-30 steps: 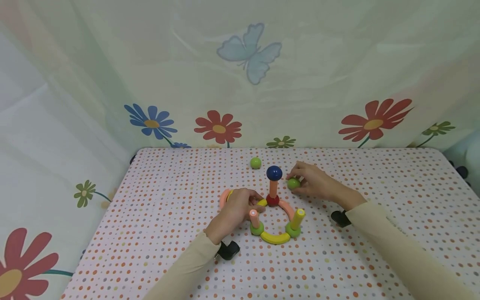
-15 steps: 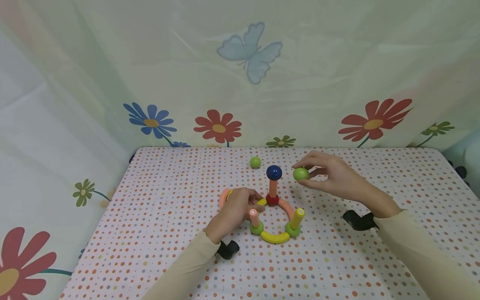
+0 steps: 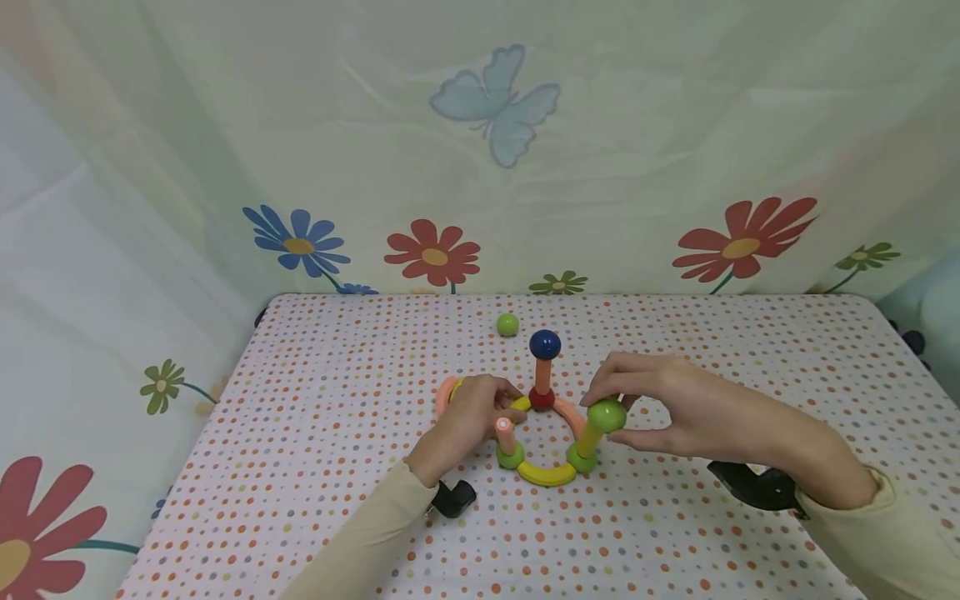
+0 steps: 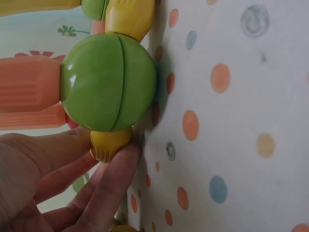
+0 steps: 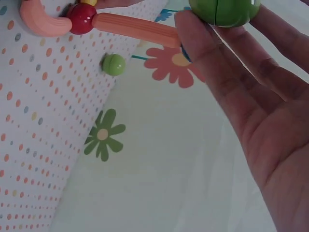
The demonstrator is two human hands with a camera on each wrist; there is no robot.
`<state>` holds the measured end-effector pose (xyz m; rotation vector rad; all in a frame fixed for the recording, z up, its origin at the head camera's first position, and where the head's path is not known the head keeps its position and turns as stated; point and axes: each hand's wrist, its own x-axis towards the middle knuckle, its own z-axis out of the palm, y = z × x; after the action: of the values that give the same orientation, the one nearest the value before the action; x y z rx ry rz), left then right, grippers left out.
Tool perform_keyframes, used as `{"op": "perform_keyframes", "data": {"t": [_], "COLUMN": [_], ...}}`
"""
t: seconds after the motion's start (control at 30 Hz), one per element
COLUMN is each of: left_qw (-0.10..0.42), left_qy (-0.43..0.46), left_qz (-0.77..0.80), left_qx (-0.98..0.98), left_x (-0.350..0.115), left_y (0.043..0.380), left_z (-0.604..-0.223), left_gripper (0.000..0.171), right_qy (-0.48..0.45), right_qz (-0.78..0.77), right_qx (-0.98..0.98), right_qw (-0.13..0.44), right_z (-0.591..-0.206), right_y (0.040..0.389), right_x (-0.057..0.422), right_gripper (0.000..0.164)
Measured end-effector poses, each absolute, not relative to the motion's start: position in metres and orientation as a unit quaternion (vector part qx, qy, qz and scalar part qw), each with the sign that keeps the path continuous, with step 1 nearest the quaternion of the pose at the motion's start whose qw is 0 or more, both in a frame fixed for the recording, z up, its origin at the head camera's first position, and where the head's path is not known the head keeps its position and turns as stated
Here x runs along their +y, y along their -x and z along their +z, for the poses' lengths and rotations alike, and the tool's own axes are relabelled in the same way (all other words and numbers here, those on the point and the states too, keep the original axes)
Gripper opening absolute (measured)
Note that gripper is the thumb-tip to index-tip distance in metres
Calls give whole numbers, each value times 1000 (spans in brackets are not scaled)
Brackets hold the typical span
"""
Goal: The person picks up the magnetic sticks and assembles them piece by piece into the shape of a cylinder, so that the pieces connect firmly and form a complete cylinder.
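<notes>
right hand (image 3: 686, 398) pinches a green ball (image 3: 606, 415) over four o'clock on the ring (image 3: 546, 476); likely light, hard, slick, best held by its sides; left hand (image 3: 467, 417) pinches at ten o'clock

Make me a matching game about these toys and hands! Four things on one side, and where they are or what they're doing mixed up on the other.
Things:
1. Blue ball
2. Left hand
3. Red ball
4. Right hand

Places and doings:
A. Holding a green ball at the top of a yellow stick
B. At the foot of the back orange stick
C. On top of the back orange stick
D. Gripping a yellow curved piece

Pairs: 1-C, 2-D, 3-B, 4-A
</notes>
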<state>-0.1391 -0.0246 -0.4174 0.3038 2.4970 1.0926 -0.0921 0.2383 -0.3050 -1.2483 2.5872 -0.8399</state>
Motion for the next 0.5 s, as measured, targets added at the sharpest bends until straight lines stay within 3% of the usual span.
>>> {"op": "perform_keyframes", "data": {"t": [0.3, 0.5], "left_qw": [194, 196], "left_qy": [-116, -118], "left_qz": [403, 402], "left_qx": [887, 887], "left_x": [-25, -27], "left_y": [139, 139], "left_z": [-418, -417], "left_gripper": [27, 27], "right_qy": [400, 388], "right_qz": [-264, -245], "right_qx": [874, 886], "right_qw": [75, 63], "right_z": [-310, -316], "right_y": [91, 91], "right_x": [237, 240], "right_gripper": [35, 55]}}
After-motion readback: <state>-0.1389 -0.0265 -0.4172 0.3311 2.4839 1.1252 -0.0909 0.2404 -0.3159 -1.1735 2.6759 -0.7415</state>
